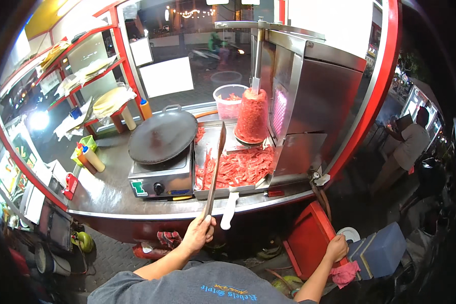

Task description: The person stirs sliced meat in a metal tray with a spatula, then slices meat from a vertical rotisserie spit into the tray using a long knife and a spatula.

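My left hand (200, 233) grips a long, narrow tong-like tool (215, 172), its tip raised over the metal tray (200, 191) of shredded red meat (240, 167). A white-handled utensil (230, 210) rests across the tray's front edge. My right hand (335, 249) is closed on the edge of a red panel (309, 240) low at the right, beside a pink cloth (344, 273). Behind the tray stands a red meat cone (252, 115) on a spit by the steel roaster (324, 91). A black round griddle (162, 134) sits on a burner left of the tray.
Squeeze bottles (93, 159), flatbreads (109, 101) on red shelves and a bucket of meat (230, 101) surround the counter (99, 192). Blue-grey boxes (385, 248) sit low right. A person (405, 147) stands outside at right; a gas cylinder (84, 242) is low left.
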A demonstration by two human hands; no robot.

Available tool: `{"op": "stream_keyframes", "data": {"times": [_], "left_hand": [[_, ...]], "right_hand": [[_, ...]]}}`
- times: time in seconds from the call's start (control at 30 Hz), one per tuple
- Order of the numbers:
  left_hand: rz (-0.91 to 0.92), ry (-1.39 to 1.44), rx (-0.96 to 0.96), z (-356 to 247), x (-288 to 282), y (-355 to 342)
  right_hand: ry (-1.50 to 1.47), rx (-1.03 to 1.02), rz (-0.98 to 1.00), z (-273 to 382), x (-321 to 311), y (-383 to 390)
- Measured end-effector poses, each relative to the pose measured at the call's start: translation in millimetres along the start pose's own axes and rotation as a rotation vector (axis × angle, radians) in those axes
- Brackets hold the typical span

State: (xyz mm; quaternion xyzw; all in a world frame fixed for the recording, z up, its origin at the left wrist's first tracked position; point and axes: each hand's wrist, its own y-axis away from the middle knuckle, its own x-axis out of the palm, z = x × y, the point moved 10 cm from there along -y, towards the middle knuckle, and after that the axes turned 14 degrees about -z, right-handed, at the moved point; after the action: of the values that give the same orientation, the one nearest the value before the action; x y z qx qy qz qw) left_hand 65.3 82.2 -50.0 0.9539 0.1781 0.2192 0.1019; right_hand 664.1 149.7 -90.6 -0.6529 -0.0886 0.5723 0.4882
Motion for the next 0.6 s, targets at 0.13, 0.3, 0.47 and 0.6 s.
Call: {"op": "stream_keyframes", "data": {"times": [0.13, 0.3, 0.47, 0.6], "left_hand": [[-0.01, -0.082, 0.037, 0.5, 9.5, -9.1], [0.078, -0.363, 0.125, 2.4, 35.7, -26.6], [0.018, -0.503, 0.205, -16.8, 40.7, -79.3], [0.022, -0.456, 0.122, -40.6, 57.6, -94.8]], "right_hand": [[-0.023, 0.004, -0.043, -1.1, -6.0, 0.8], [-0.001, -0.004, -0.025, 0.7, -3.7, 0.2], [-0.035, -0.008, -0.038, 1.6, -6.1, 0.5], [-0.018, -0.009, -0.03, 1.2, -5.9, 0.4]]}}
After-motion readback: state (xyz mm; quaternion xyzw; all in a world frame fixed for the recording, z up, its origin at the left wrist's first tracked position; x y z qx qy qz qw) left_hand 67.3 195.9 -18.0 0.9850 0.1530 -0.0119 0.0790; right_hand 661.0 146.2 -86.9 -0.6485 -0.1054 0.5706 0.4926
